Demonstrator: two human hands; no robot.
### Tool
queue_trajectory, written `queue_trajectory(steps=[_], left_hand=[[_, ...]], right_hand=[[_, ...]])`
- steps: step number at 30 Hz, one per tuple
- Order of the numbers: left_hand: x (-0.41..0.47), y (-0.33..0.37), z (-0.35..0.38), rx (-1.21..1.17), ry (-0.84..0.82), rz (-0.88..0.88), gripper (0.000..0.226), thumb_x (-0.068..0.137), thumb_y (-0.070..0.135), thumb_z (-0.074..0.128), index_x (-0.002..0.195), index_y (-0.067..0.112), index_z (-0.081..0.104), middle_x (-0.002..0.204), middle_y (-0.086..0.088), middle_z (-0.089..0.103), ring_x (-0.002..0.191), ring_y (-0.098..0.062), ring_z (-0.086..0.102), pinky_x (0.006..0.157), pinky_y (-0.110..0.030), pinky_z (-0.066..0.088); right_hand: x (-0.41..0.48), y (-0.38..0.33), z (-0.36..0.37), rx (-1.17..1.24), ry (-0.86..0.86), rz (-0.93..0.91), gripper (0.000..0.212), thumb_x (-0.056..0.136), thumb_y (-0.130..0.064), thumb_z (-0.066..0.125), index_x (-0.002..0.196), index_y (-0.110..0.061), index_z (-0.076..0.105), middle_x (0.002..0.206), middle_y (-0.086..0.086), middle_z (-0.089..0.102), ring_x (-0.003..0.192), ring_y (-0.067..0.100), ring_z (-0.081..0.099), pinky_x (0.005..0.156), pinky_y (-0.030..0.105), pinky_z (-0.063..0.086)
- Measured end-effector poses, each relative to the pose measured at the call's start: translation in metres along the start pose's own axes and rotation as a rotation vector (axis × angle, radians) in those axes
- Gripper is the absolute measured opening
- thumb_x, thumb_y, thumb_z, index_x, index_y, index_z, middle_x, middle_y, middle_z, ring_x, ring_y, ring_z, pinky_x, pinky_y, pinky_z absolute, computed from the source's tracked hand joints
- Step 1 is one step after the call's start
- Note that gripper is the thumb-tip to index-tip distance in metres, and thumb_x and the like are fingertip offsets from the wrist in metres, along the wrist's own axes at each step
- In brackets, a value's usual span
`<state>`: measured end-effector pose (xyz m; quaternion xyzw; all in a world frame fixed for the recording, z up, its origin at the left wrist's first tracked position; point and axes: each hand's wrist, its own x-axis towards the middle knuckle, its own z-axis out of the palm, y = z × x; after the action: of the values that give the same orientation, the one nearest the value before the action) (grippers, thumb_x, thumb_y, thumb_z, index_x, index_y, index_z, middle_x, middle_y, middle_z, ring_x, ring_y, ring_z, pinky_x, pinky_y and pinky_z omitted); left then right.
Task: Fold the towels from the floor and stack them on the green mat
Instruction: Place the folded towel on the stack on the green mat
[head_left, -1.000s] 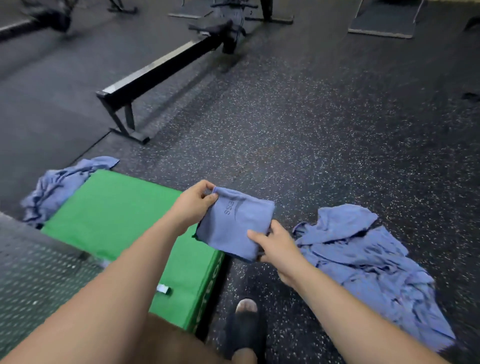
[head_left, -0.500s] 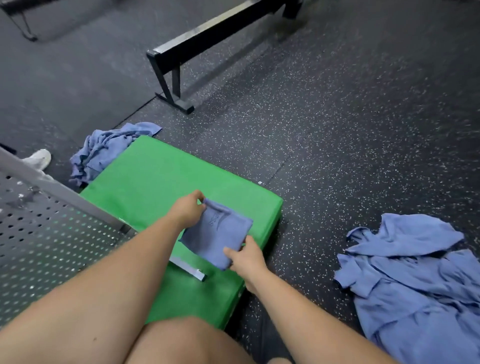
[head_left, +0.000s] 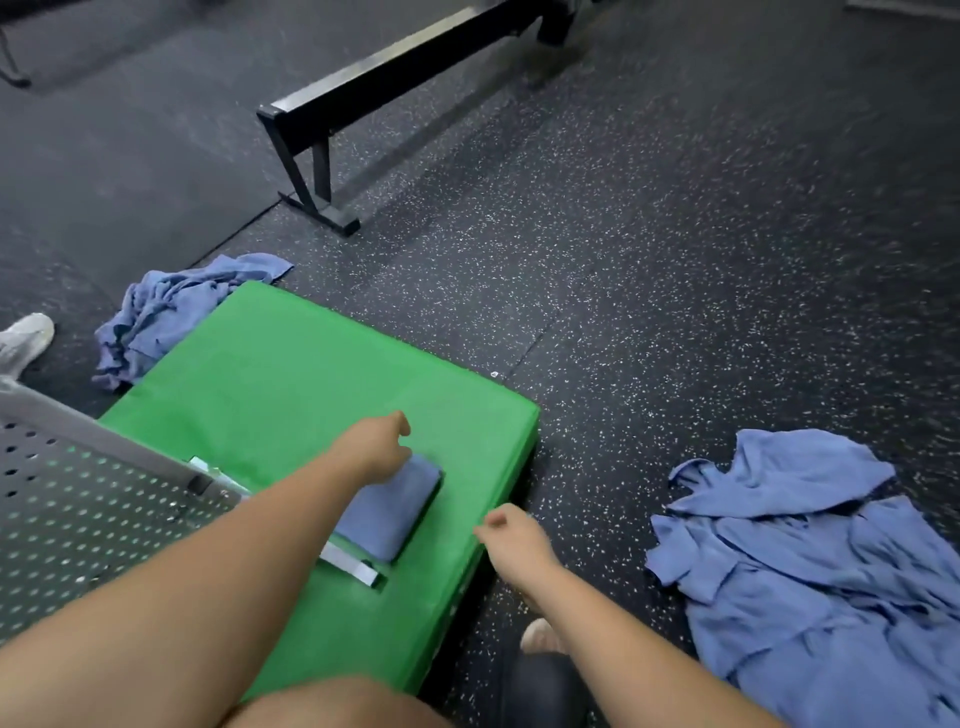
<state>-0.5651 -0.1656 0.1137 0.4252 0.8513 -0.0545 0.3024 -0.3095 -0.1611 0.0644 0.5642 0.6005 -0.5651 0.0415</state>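
Note:
A folded blue towel (head_left: 395, 512) lies flat on the near part of the green mat (head_left: 291, 379). My left hand (head_left: 378, 446) hovers at the towel's far left corner with its fingers loosely curled and nothing in them. Off the towel, my right hand (head_left: 511, 535) hangs over the mat's right edge, also loosely curled and empty. A loose pile of blue towels (head_left: 810, 577) lies on the floor to the right. A smaller crumpled heap of blue towels (head_left: 166, 312) sits at the mat's far left corner.
A black metal bench frame (head_left: 358, 98) stands on the speckled rubber floor beyond the mat. A perforated grey metal seat (head_left: 78, 519) fills the lower left, its edge reaching over the mat. A white shoe (head_left: 23, 340) shows at the left edge.
Both hands carried the folded towel left over the mat, laid it down and let go. The right hand has drawn back to the right.

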Motion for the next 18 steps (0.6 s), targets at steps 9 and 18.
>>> queue_trajectory(steps=[9, 18], left_hand=[[0.004, 0.193, 0.035, 0.288, -0.012, 0.416, 0.028, 0.101, 0.031, 0.057, 0.128, 0.025, 0.060, 0.121, -0.006, 0.074, 0.111, -0.034, 0.068, 0.090, -0.038, 0.057], [-0.028, 0.338, 0.174, 0.185, -0.193, 0.577, 0.031, 0.101, 0.031, 0.055, 0.131, 0.024, 0.057, 0.112, -0.006, 0.072, 0.093, -0.030, 0.064, 0.076, -0.039, 0.054]], right_hand=[[-0.024, 0.126, -0.155, -0.066, 0.225, 0.000, 0.007, 0.103, -0.025, 0.062, 0.108, -0.029, 0.065, 0.098, -0.008, 0.071, 0.091, 0.014, 0.067, 0.078, 0.031, 0.054], [-0.053, 0.261, -0.252, -0.183, 0.354, 0.101, 0.019, 0.100, -0.015, 0.060, 0.117, -0.014, 0.068, 0.109, 0.005, 0.073, 0.105, 0.025, 0.068, 0.078, 0.029, 0.040]])
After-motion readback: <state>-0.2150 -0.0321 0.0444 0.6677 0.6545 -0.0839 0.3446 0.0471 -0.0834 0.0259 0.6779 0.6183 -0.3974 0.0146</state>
